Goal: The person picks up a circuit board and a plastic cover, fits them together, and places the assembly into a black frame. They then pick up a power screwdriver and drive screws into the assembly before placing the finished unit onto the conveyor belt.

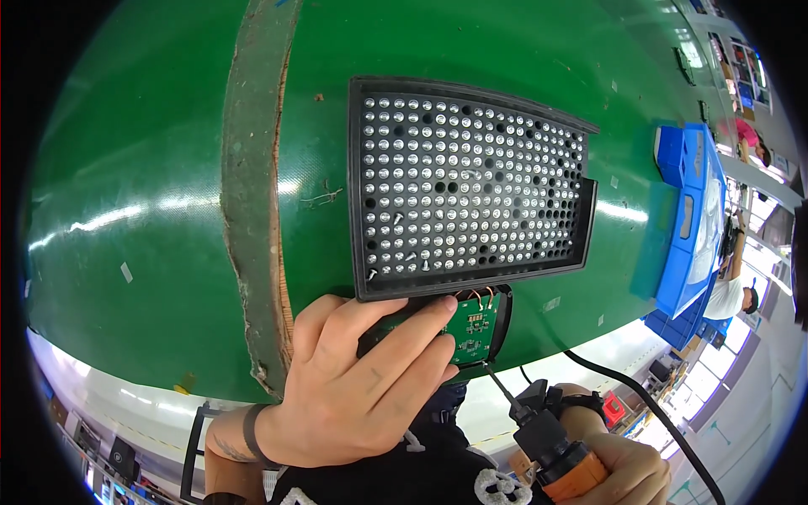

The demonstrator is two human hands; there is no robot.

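The left hand [358, 387] lies palm down over the green circuit board [478, 326] in its black case [504, 318], fingers slightly parted; I can't tell if they grip. The right hand [631, 470] clasps an electric screwdriver [543, 438], bit at the case's edge.

On the green bench top [151, 278] I see a battered green strip [252, 160] with a ragged edge, and just right of it a thin tangle of strands [326, 197]. Far right, I make out blue plastic bins [678, 273]; beyond them, one person in a white top [725, 300], another in pink [746, 133].
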